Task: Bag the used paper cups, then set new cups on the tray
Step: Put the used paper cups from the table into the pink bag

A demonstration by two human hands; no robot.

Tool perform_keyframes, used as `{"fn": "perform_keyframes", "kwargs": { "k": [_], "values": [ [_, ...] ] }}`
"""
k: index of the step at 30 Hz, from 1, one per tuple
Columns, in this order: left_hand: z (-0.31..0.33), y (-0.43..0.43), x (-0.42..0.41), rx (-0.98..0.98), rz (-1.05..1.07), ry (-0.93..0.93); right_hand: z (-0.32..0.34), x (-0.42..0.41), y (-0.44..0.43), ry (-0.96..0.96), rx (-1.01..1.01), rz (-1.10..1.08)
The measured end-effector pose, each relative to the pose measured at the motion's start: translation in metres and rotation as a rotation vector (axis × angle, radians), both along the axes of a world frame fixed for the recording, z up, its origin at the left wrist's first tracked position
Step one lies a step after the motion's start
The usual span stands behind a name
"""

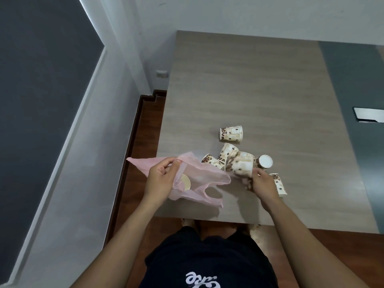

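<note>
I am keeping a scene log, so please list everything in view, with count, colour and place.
grey-beige wooden table: one, centre.
silver metal plate: one, far right.
thin pink plastic bag: one, table's near left edge.
cream paper cups printed with brown beans: five, lying on the table.
blurred paper cup: one, same print, gripped.
plain cream paper cup: one, inside the bag.
left hand: holds the bag.
right hand: fingers grip the blurred cup.
</note>
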State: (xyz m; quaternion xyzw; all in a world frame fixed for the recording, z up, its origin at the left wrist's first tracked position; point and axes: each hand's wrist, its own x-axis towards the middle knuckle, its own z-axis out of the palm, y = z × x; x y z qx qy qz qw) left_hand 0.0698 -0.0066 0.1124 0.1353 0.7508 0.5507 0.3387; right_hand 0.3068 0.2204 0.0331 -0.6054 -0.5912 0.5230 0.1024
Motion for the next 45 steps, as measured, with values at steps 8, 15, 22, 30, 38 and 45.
{"fn": "perform_keyframes", "kwargs": {
  "k": [8,15,22,30,38,45],
  "values": [
    [0.012,0.033,0.010,0.065,-0.039,-0.034,0.048,-0.032,-0.013,0.183,-0.189,0.402],
    [0.031,0.044,0.019,0.163,-0.176,-0.190,0.048,-0.104,-0.059,-0.118,0.002,0.631],
    [0.029,0.042,0.010,0.167,-0.080,-0.203,0.067,-0.117,-0.057,-0.017,-0.147,0.754],
    [0.019,0.044,0.004,0.113,0.080,-0.209,0.080,-0.034,0.033,0.138,-0.421,0.370],
    [0.023,0.049,0.010,0.106,0.008,-0.211,0.001,0.023,0.031,-0.527,0.021,0.623],
    [0.024,0.047,0.006,0.091,-0.038,-0.193,-0.025,0.030,0.018,-0.519,0.066,0.530]
  ]
}}
